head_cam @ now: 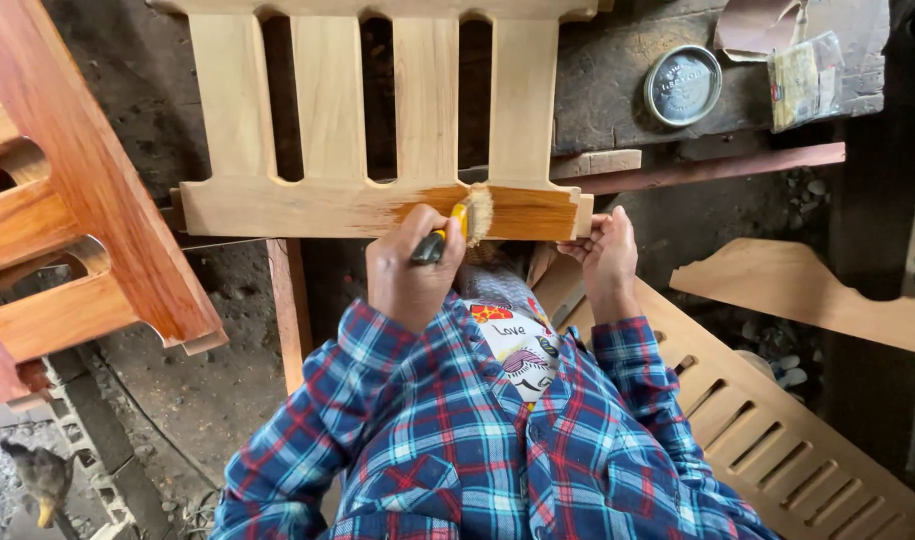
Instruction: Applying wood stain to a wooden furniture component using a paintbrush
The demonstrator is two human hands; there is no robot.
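Head view: left hand (410,272) clamped on brush (465,218), right hand (608,258) gripping panel (378,130) corner. Risk: panel slips, varnish streaks unevenly.

- The slatted panel (378,110) at twelve o'clock is bare pale wood, matt and sanded smooth.
- Along its lower rail, a wet amber patch (523,212) looks glossy and darker than the dry wood beside it.
- The brush (458,225) in the left hand (410,275) has pale, soft bristles and a yellow and black handle, likely plastic.
- The furniture piece (68,190) at nine o'clock is reddish wood with a shiny coated finish.
- The round tin lid (683,85) at one o'clock is dull grey metal.
- The sleeves (458,440) are soft checked cloth.
- The slotted panel (778,440) at four o'clock is raw, matt wood.
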